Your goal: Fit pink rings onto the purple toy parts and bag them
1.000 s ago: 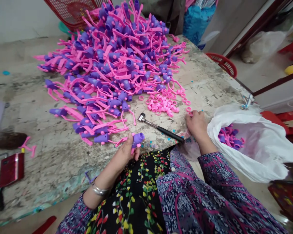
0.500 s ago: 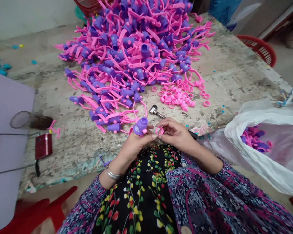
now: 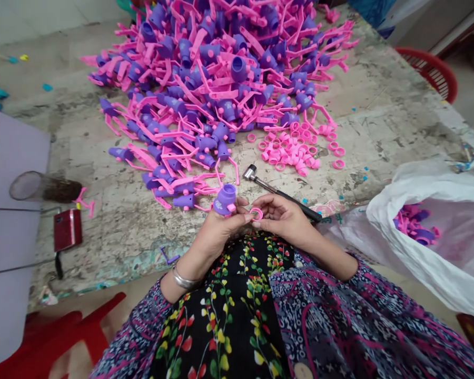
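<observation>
So the left hand [image 3: 217, 231] had a purple piece [image 3: 224, 199] gripped, mouth up, sticking out above the thumb. Just beside it, the right hand [image 3: 283, 217] was pinching a pink ring [image 3: 256, 214] in its fingertips, with the left thumb right up against the ring too. The ring sat near the purple piece but wasn't on it.

A second earlier the right hand was way off by the edge of the loose rings [image 3: 290, 150], while the left already had its piece, tipped over more. Now the two hands were together and the piece stood pretty much upright.

The tabletop [image 3: 102, 221] was scuffed and stained, with a huge purple-and-pink heap [image 3: 209, 52] at the back. A hammer [image 3: 278, 191] lay between the loose rings and the right hand. Off right, a white bag [image 3: 383, 202] held more pieces, and a red basket [image 3: 432, 73] stood past the table's edge.
</observation>
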`<state>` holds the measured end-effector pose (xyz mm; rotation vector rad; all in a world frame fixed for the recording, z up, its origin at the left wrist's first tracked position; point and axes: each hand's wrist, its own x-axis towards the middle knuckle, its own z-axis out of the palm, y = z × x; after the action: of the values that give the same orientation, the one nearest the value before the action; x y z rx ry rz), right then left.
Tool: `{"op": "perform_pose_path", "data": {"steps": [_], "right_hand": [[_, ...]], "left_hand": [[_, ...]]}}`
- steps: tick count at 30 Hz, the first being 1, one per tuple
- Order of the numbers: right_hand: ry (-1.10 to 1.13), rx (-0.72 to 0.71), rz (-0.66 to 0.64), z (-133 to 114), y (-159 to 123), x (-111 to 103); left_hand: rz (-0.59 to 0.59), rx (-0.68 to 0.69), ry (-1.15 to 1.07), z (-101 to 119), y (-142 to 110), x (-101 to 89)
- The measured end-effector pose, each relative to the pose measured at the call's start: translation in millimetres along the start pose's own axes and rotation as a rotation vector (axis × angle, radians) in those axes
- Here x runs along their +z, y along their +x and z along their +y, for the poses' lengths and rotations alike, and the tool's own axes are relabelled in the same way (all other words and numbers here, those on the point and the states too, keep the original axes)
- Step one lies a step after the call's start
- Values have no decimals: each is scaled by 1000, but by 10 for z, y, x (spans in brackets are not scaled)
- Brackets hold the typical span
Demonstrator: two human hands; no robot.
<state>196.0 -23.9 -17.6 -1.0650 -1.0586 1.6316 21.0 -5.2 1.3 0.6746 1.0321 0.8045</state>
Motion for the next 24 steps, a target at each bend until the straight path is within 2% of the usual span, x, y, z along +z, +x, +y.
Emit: {"op": "perform_pose_path", "data": {"steps": [6,18,24], "right_hand": [[67,34,19,15,17,-2],[146,34,-53,63,2,-59],[151,57,-28,58,8,-61]], "left_hand": [[-6,-30,-11,38,-11,15],[-20,-18,9,-18,-2,-27],[-39,-12,22,17,-23,-2]]}}
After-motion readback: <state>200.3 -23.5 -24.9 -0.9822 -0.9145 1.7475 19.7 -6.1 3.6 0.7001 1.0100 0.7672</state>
